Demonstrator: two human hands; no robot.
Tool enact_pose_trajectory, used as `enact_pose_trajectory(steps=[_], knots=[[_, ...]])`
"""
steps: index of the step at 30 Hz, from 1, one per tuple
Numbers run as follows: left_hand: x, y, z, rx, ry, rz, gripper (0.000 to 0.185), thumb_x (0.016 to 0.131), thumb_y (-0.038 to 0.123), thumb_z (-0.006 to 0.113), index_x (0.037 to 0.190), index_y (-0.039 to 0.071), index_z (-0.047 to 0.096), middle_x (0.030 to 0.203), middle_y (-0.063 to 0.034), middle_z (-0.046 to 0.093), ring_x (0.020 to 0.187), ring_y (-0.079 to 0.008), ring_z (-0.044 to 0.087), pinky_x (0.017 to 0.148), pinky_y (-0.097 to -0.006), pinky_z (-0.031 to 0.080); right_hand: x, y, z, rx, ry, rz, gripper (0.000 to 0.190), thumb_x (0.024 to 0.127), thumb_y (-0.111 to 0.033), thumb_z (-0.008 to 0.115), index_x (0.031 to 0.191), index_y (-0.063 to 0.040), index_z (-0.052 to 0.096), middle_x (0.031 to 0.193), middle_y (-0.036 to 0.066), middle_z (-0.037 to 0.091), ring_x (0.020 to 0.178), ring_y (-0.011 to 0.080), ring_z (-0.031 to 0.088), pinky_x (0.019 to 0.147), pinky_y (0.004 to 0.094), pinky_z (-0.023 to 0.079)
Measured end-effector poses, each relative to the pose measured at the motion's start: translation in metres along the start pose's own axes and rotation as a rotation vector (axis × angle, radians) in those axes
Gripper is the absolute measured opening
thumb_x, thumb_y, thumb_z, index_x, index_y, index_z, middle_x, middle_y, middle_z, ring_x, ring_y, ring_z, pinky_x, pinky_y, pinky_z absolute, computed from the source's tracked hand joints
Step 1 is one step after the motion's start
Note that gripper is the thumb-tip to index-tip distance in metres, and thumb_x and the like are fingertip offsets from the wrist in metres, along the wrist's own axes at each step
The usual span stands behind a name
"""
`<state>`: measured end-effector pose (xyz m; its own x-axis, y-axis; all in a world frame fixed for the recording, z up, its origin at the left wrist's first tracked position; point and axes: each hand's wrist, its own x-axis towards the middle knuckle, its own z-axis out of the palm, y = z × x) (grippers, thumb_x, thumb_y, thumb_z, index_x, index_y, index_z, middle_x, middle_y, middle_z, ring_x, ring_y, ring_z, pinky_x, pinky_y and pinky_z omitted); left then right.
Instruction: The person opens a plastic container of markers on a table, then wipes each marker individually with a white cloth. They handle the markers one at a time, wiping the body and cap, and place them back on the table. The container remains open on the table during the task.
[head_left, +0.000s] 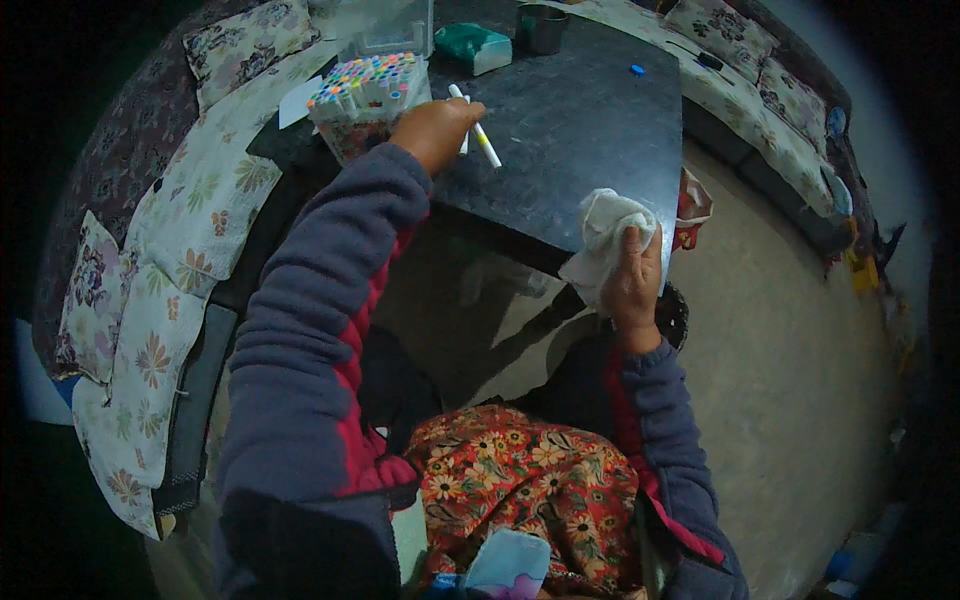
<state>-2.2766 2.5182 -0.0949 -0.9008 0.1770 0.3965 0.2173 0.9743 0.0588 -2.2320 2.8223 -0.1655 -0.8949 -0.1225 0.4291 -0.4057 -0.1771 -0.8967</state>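
Observation:
My left hand (437, 132) is over the table's left part, beside a clear plastic case (352, 131) packed with marker pens (367, 79) whose ends show many colours. Two white markers are at its fingers, one with a yellow band (482, 137); the fingertips are partly hidden, so whether they grip the markers is unclear. In my right hand (634, 281) is a crumpled white cloth (611, 225), held at the near right corner of the dark table (555, 165).
A green and white packet (472, 48), a dark metal cup (540, 28) and a small blue cap (637, 70) stand or lie on the table. A white sheet (298, 103) is left of the case. Cushioned seats (202, 187) flank the table. A red bag (691, 210) is beyond the right edge.

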Motion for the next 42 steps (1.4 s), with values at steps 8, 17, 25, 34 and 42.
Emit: enact_pose_trajectory(steps=[8, 17, 25, 34, 42], knots=[[0.05, 0.003, 0.033, 0.082, -0.224, -0.123, 0.023, 0.085, 0.009, 0.061, 0.106, 0.002, 0.065, 0.099, -0.0224, 0.067, 0.092, -0.0378, 0.066, 0.081, -0.0454, 0.053, -0.003, 0.007, -0.002, -0.149, -0.02, -0.087, 0.034, 0.101, -0.028, 0.048, 0.123, -0.002, 0.049, 0.106, 0.005, 0.058, 0.096, 0.0149, 0.054, 0.086, 0.0287, 0.045], [0.06, -0.001, 0.054, 0.256, -0.276, -0.137, 0.025, 0.088, 0.015, 0.058, 0.11, 0.01, 0.068, 0.115, -0.0153, 0.064, 0.11, -0.0321, 0.06, 0.089, -0.0426, 0.05, -0.005, 0.006, -0.005, -0.076, -0.048, -0.072, 0.033, 0.1, -0.026, 0.049, 0.124, -0.002, 0.048, 0.111, 0.006, 0.057, 0.098, 0.0148, 0.054, 0.086, 0.0288, 0.045], [0.032, 0.004, 0.051, 0.291, 0.016, -0.012, 0.02, 0.087, 0.018, 0.061, 0.101, 0.006, 0.068, 0.103, -0.0124, 0.059, 0.1, -0.0309, 0.058, 0.081, -0.042, 0.05, -0.007, 0.007, -0.003, 0.013, -0.051, -0.013, 0.036, 0.099, -0.029, 0.052, 0.125, -0.004, 0.048, 0.109, 0.005, 0.056, 0.097, 0.0142, 0.054, 0.084, 0.0294, 0.046], [-0.035, -0.01, -0.043, 0.019, 0.697, -0.002, 0.024, 0.083, 0.019, 0.069, 0.101, 0.005, 0.064, 0.089, -0.0121, 0.062, 0.085, -0.0303, 0.062, 0.075, -0.0411, 0.05, -0.008, 0.005, -0.001, 0.033, -0.039, 0.018, 0.035, 0.099, -0.029, 0.051, 0.124, -0.004, 0.048, 0.107, 0.005, 0.058, 0.096, 0.0144, 0.055, 0.084, 0.0289, 0.046], [-0.036, -0.042, -0.052, -0.18, 0.383, -0.184, 0.024, 0.082, 0.024, 0.072, 0.095, 0.004, 0.067, 0.09, -0.0128, 0.067, 0.082, -0.0296, 0.065, 0.074, -0.039, 0.051, -0.008, 0.001, 0.003, 0.074, -0.045, -0.01, 0.03, 0.1, -0.026, 0.049, 0.121, -0.004, 0.049, 0.108, 0.006, 0.058, 0.097, 0.0146, 0.056, 0.085, 0.0292, 0.046]])
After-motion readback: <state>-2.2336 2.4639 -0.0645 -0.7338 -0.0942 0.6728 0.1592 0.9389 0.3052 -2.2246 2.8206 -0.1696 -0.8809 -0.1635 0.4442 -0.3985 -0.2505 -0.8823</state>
